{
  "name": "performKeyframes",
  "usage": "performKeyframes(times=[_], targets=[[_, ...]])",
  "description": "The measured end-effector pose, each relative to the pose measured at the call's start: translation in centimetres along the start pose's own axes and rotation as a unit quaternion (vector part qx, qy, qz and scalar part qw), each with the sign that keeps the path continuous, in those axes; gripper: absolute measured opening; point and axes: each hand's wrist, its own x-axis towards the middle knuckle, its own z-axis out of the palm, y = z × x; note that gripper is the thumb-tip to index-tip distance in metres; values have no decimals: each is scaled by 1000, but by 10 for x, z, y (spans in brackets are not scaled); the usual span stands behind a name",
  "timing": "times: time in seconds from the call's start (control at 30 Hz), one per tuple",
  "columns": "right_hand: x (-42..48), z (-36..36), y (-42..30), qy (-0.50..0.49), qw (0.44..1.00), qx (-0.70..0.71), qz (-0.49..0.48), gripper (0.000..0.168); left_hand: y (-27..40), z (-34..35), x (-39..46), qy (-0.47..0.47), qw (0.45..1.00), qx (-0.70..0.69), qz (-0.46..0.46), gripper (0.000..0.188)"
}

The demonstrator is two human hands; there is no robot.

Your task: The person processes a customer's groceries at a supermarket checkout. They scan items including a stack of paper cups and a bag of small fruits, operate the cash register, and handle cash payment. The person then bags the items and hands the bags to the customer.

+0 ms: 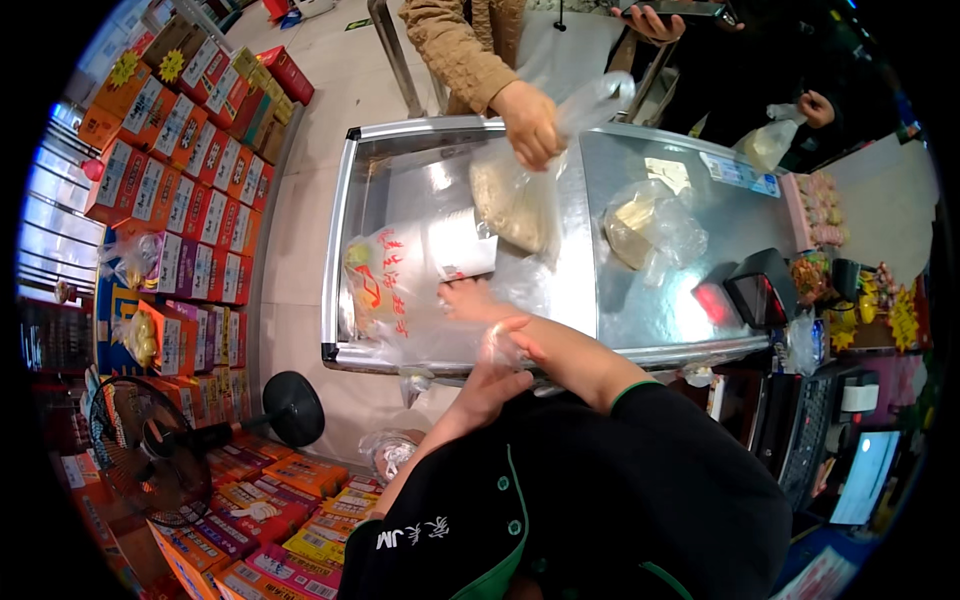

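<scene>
My left hand (pixel 491 379) is at the counter's near edge, its fingers closed on the thin film of a clear plastic bag (pixel 386 281) printed with red writing. My right hand (pixel 471 297) reaches across past the left one, its fingers against the lower end of a white package (pixel 459 244). Film blurs whether that hand is inside the bag, and its grip is hidden. Just beyond the package, another person's hand (pixel 529 124) grips a clear bag of pale, grainy food (pixel 514 199) by its top. Green and yellow contents show through the red-printed bag's left side.
A tied bag of pale food (pixel 634 225) lies on the metal-topped counter (pixel 559 315), left of a barcode scanner (pixel 761 289). Stacked cartons (pixel 180 195) and a fan (pixel 150 450) stand left. Across the counter, another person holds a phone (pixel 686 10). A keyboard (pixel 814 427) is at right.
</scene>
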Motion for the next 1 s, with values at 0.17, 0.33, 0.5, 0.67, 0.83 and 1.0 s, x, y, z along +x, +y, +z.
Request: performKeyframes(times=[0.17,0.33,0.5,0.67,0.83,1.0], targets=[[14,-22,50,152,982,45,103,69,17,15,-3,44,996,-52,62,75],[19,-64,63,253,947,132,149,76,26,4,9,157,983,-42,90,76],[-31,-90,55,165,978,107,71,49,14,0,7,165,982,-82,47,77],[-79,-137,28,366,925,71,-68,18,-2,-11,1,152,983,-99,23,77],[-136,-152,21,439,879,172,68,21,-5,-13,-2,169,978,-114,36,78],[-110,-137,66,400,901,113,126,29,2,-16,-12,182,974,-130,24,81]])
